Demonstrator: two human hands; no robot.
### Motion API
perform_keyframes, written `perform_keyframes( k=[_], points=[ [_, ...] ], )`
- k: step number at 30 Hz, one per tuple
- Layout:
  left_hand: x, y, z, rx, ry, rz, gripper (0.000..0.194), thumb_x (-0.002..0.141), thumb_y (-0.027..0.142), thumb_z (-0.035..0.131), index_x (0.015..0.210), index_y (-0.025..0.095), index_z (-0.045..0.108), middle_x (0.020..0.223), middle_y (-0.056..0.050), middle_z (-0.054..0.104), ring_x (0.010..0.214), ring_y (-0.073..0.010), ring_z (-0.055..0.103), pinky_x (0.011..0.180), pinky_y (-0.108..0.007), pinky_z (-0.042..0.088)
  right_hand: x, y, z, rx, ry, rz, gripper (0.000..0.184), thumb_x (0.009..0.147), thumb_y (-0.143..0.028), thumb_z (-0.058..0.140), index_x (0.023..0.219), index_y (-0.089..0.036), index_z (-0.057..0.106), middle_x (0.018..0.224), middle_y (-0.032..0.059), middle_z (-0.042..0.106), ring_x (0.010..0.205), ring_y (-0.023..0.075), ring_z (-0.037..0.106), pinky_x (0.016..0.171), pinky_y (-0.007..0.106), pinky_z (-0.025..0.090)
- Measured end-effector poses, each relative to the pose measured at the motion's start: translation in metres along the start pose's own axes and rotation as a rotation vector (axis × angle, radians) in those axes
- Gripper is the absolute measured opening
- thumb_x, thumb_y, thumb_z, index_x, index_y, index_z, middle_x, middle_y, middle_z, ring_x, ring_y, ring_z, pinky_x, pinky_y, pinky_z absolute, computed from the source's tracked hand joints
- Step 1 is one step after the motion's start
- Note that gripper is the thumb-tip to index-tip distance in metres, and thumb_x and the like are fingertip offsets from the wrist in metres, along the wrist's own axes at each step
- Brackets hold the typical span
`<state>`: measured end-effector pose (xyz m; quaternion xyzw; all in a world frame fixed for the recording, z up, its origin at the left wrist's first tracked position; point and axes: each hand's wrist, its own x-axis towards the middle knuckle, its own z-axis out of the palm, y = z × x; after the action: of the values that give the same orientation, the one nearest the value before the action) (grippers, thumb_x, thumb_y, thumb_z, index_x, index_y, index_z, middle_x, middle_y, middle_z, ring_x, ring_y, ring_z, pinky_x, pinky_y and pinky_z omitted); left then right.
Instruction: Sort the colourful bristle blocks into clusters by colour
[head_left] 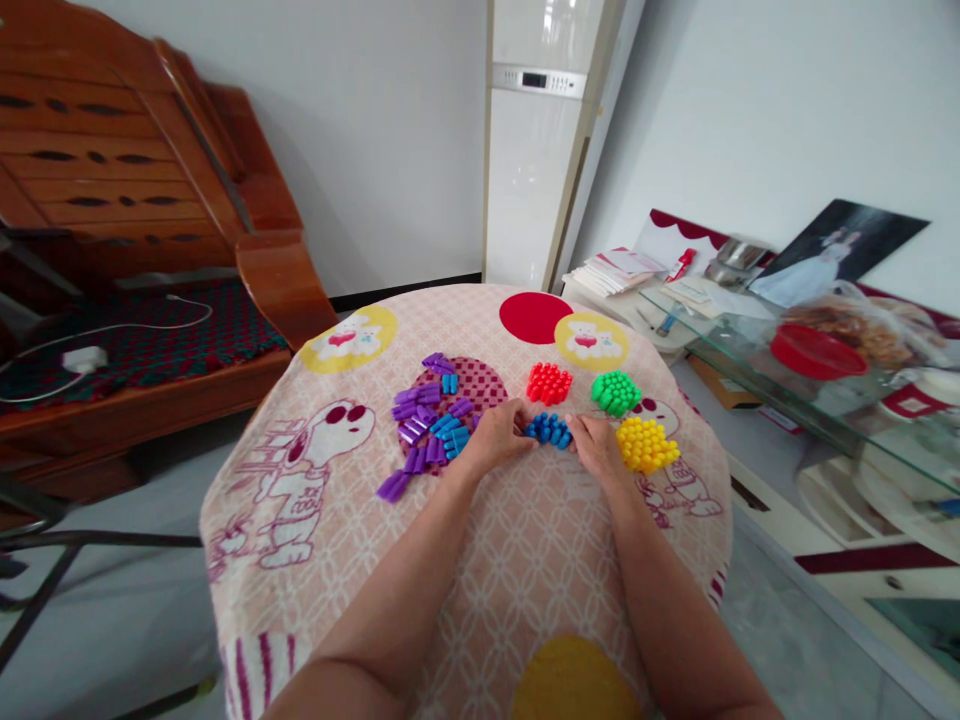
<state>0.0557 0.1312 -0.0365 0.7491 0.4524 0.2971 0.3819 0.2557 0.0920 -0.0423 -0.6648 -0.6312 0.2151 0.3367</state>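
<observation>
On a round table under a pink cartoon cloth, my left hand and my right hand close in from both sides on a small cluster of blue pegs, fingers curled against it. Beyond it stand a red peg cluster, a green one and, by my right hand, a yellow one. To the left of my left hand lie several loose purple pegs and loose blue pegs.
A wooden bench with a white charger and cable stands at the left. A tall white air conditioner is behind the table. A glass-topped table with papers, a red bowl and bags sits at the right.
</observation>
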Motion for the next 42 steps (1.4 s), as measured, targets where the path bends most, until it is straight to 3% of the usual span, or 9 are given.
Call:
perform_keyframes(
  k=[5, 16, 19, 22, 25, 27, 33, 38, 42],
  points=[
    [-0.002, 0.006, 0.005, 0.029, 0.066, 0.001, 0.026, 0.062, 0.018, 0.077, 0.081, 0.017, 0.058, 0.070, 0.003, 0.064, 0.065, -0.0137, 0.062, 0.060, -0.023, 0.045, 0.001, 0.001, 0.000, -0.009, -0.003, 0.000, 0.047, 0.091, -0.053, 0.036, 0.058, -0.023, 0.049, 0.050, 0.0029, 0.056, 0.054, 0.0156, 0.052, 0.052, 0.026, 0.036],
    [-0.004, 0.010, 0.007, 0.047, 0.059, 0.087, 0.033, 0.060, 0.013, 0.078, 0.086, 0.017, 0.058, 0.079, 0.002, 0.064, 0.070, -0.0137, 0.061, 0.064, -0.024, 0.046, 0.001, 0.003, 0.001, -0.014, 0.004, -0.001, 0.048, 0.090, -0.054, 0.038, 0.056, -0.023, 0.049, 0.050, 0.0032, 0.055, 0.054, 0.0164, 0.052, 0.052, 0.026, 0.035],
    [-0.007, 0.010, -0.018, 0.117, 0.029, 0.080, 0.030, 0.062, 0.018, 0.078, 0.088, 0.017, 0.061, 0.078, 0.001, 0.065, 0.071, -0.0146, 0.061, 0.064, -0.024, 0.045, 0.001, 0.005, 0.001, -0.001, 0.000, -0.006, 0.049, 0.091, -0.055, 0.038, 0.056, -0.023, 0.049, 0.049, 0.0031, 0.055, 0.053, 0.0163, 0.052, 0.052, 0.026, 0.035],
    [-0.016, 0.004, -0.060, 0.318, 0.021, 0.021, 0.018, 0.066, 0.019, 0.074, 0.083, 0.017, 0.068, 0.081, -0.002, 0.068, 0.077, -0.0178, 0.062, 0.068, -0.026, 0.045, 0.000, 0.006, 0.001, 0.017, -0.017, -0.002, 0.050, 0.091, -0.055, 0.037, 0.056, -0.022, 0.049, 0.049, 0.0029, 0.056, 0.053, 0.0164, 0.053, 0.052, 0.026, 0.036],
    [-0.026, -0.005, -0.095, 0.503, -0.015, -0.058, 0.024, 0.063, 0.016, 0.074, 0.087, 0.020, 0.075, 0.088, -0.004, 0.071, 0.085, -0.0222, 0.063, 0.075, -0.029, 0.046, 0.000, 0.006, 0.001, 0.016, -0.020, 0.003, 0.050, 0.091, -0.055, 0.037, 0.056, -0.022, 0.050, 0.049, 0.0029, 0.056, 0.053, 0.0163, 0.053, 0.053, 0.027, 0.036],
    [-0.030, -0.010, -0.104, 0.535, -0.073, -0.074, 0.029, 0.061, 0.016, 0.075, 0.089, 0.022, 0.077, 0.092, -0.004, 0.071, 0.091, -0.0241, 0.063, 0.079, -0.030, 0.046, 0.001, 0.006, 0.001, 0.009, -0.014, 0.003, 0.049, 0.091, -0.055, 0.038, 0.056, -0.022, 0.050, 0.050, 0.0028, 0.056, 0.053, 0.0161, 0.052, 0.053, 0.027, 0.036],
    [-0.026, -0.009, -0.093, 0.504, -0.072, -0.050, 0.021, 0.059, 0.011, 0.072, 0.078, 0.020, 0.074, 0.091, -0.005, 0.070, 0.092, -0.0238, 0.062, 0.082, -0.031, 0.047, 0.001, 0.006, 0.002, 0.023, -0.017, 0.012, 0.049, 0.091, -0.053, 0.037, 0.056, -0.022, 0.050, 0.050, 0.0022, 0.056, 0.053, 0.0157, 0.053, 0.053, 0.026, 0.037],
    [-0.024, 0.018, -0.086, 0.356, 0.034, 0.083, 0.018, 0.075, 0.015, 0.061, 0.090, 0.018, 0.069, 0.089, -0.003, 0.070, 0.085, -0.0192, 0.062, 0.081, -0.029, 0.047, 0.001, 0.004, 0.001, 0.018, -0.009, 0.014, 0.047, 0.091, -0.053, 0.039, 0.057, -0.022, 0.050, 0.051, 0.0022, 0.057, 0.052, 0.0159, 0.053, 0.052, 0.026, 0.037],
    [-0.021, 0.041, -0.059, 0.211, -0.033, 0.213, 0.019, 0.082, 0.017, 0.057, 0.098, 0.020, 0.068, 0.095, -0.002, 0.071, 0.088, -0.0168, 0.064, 0.083, -0.027, 0.048, 0.002, 0.003, 0.000, 0.022, -0.016, 0.001, 0.049, 0.092, -0.054, 0.038, 0.056, -0.022, 0.049, 0.051, 0.0025, 0.057, 0.053, 0.0159, 0.053, 0.053, 0.026, 0.037]
  ],
)
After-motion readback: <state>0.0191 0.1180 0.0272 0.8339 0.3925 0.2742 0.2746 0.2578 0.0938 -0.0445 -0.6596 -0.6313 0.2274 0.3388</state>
